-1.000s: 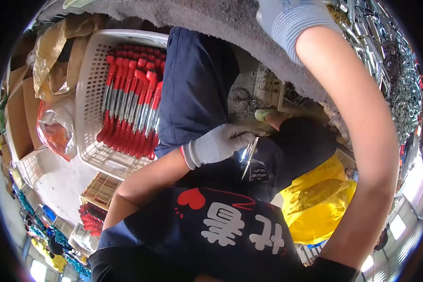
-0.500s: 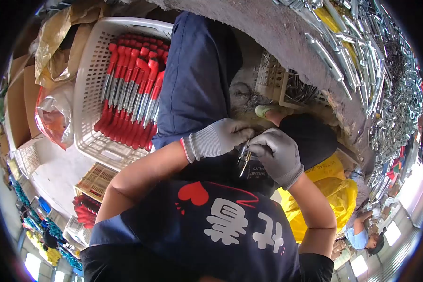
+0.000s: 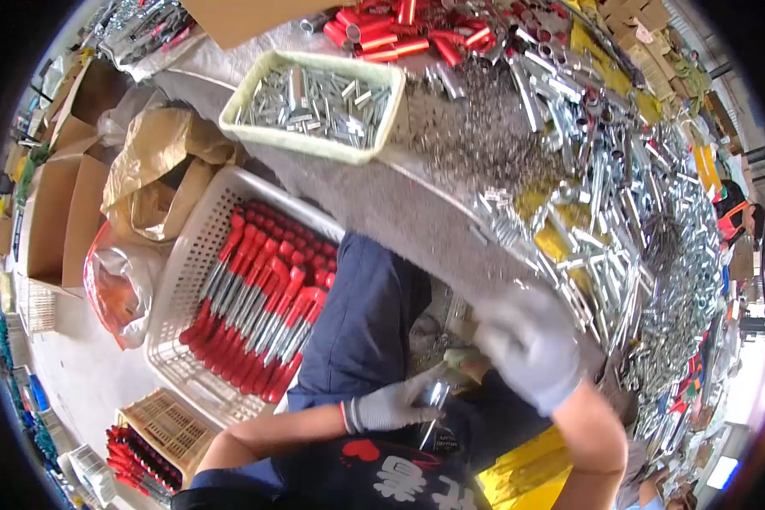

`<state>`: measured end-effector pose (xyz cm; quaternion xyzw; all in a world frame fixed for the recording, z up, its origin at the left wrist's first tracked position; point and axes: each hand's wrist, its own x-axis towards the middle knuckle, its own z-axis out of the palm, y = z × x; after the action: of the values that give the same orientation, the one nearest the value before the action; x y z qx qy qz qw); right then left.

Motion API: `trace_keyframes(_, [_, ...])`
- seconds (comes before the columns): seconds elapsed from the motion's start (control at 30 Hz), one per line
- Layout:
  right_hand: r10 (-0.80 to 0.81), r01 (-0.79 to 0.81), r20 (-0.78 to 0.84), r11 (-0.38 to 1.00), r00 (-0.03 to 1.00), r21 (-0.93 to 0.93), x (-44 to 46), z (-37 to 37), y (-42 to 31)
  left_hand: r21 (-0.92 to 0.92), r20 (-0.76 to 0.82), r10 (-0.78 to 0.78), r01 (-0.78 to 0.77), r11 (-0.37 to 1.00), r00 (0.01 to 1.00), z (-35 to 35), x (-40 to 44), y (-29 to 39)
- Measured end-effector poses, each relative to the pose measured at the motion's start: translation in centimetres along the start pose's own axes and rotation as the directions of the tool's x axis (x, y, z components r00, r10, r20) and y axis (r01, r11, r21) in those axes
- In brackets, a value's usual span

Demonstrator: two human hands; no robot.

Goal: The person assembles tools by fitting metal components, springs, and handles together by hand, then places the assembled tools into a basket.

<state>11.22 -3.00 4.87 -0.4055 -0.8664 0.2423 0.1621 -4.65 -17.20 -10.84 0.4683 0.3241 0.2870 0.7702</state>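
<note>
My left hand point(image 3: 397, 403), in a grey-white work glove, is low over my lap. Its fingers and thumb close around a shiny metal piece point(image 3: 434, 398), whose exact kind I cannot make out. To the right and higher up, my gloved right hand point(image 3: 531, 348) is smeared by motion beside the bench edge. Whether its fingers hold anything does not show. Nearest to it on the bench lie loose silvery metal rods and tubes point(image 3: 599, 289).
A white basket point(image 3: 166, 331) beside my leg holds rows of red-handled metal tools point(image 3: 255, 297). On the bench stand a pale tray point(image 3: 314, 146) of small metal pins and a pile of red tubes point(image 3: 382, 34). A yellow bag point(image 3: 527, 467) lies at lower right.
My hands were together at a small metal part; now they are apart. The right has moved up and right towards the bench. The view has tilted up, showing more of the bench.
</note>
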Motion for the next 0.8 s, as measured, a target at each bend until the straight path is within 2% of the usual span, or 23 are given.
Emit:
trace_keyframes(0.03, [-0.084, 0.068, -0.152, 0.991, 0.985, -0.113, 4.0, -1.0, 0.6, 0.025, -0.044, 0.010, -0.009, 1.000, 0.999, 0.0, 0.0, -1.7])
trace_keyframes(0.07, [-0.221, 0.163, -0.247, 0.959, 0.944, -0.232, 8.8, -1.6, 1.7, -0.112, -0.042, -0.020, 0.015, 0.994, 0.999, 0.0, -0.2, -1.7])
trace_keyframes(0.13, [-0.287, 0.204, -0.294, 0.937, 0.912, -0.283, 17.8, -1.6, 4.4, -0.432, -0.008, -0.054, 0.045, 0.901, 0.998, 0.3, 0.1, -3.6])
trace_keyframes(0.17, [-0.273, 0.195, -0.274, 0.940, 0.922, -0.280, 22.0, -1.1, 5.7, -0.438, 0.006, -0.035, 0.034, 0.898, 0.999, 0.0, 0.3, -3.5])
trace_keyframes(0.23, [-0.269, 0.209, -0.177, 0.932, 0.947, -0.297, 28.5, 0.0, 6.1, -0.366, -0.037, -0.138, 0.115, 0.923, 0.990, -0.5, -0.1, -1.9])
trace_keyframes(0.27, [-0.301, 0.252, -0.136, 0.922, 0.944, -0.292, 31.5, 1.2, 7.2, -0.409, -0.076, -0.156, 0.112, 0.906, 0.985, -0.5, -0.2, -1.1])
trace_keyframes(0.3, [-0.289, 0.270, -0.071, 0.940, 0.955, -0.209, 33.2, 1.6, 6.5, -0.385, -0.065, -0.156, 0.120, 0.915, 0.986, -0.9, -0.2, -1.1])
trace_keyframes(0.37, [-0.330, 0.340, 0.085, 0.923, 0.940, -0.181, 36.0, 3.1, 6.6, -0.337, -0.044, -0.157, 0.134, 0.932, 0.987, -1.3, -0.2, -1.3])
trace_keyframes(0.4, [-0.367, 0.376, 0.083, 0.889, 0.927, -0.262, 36.9, 3.3, 5.8, -0.462, -0.059, -0.080, 0.044, 0.886, 0.995, -0.9, 0.2, -2.5])
trace_keyframes(0.43, [-0.319, 0.327, 0.079, 0.886, 0.944, -0.330, 37.4, 3.2, 5.4, -0.607, -0.064, -0.087, 0.030, 0.794, 0.994, -0.6, -0.2, -3.5])
trace_keyframes(0.5, [-0.219, 0.225, 0.067, 0.860, 0.973, -0.457, 36.8, 2.4, 2.2, -0.606, -0.104, -0.067, -0.010, 0.796, 0.992, -0.4, -0.1, -3.1])
trace_keyframes(0.53, [-0.188, 0.211, 0.100, 0.795, 0.977, -0.568, 36.8, 2.8, 2.3, -0.712, -0.092, -0.117, 0.017, 0.702, 0.989, -0.3, -0.2, -2.8])
trace_keyframes(0.57, [-0.150, 0.149, 0.050, 0.782, 0.987, -0.605, 36.7, 3.2, 2.5, -0.804, -0.068, -0.169, 0.047, 0.593, 0.983, -0.1, -0.5, -2.3])
trace_keyframes(0.63, [-0.074, 0.011, -0.065, 0.738, 0.995, -0.675, 36.8, 3.3, 3.3, -0.789, -0.046, -0.189, 0.081, 0.609, 0.981, 0.2, -0.9, -2.2])
trace_keyframes(0.7, [-0.142, 0.020, -0.173, 0.825, 0.975, -0.565, 35.9, 2.1, 5.6, -0.547, -0.054, -0.116, 0.068, 0.834, 0.992, 0.3, -0.9, -2.7])
trace_keyframes(0.77, [-0.160, 0.028, -0.259, 0.894, 0.952, -0.447, 31.9, 0.0, 5.2, -0.493, -0.055, -0.103, 0.062, 0.868, 0.993, 0.8, -1.2, -3.1])
trace_keyframes(0.8, [-0.154, 0.074, -0.322, 0.966, 0.934, -0.246, 29.0, -0.7, 4.6, -0.469, -0.055, -0.094, 0.057, 0.881, 0.994, 1.3, -1.4, -3.3])
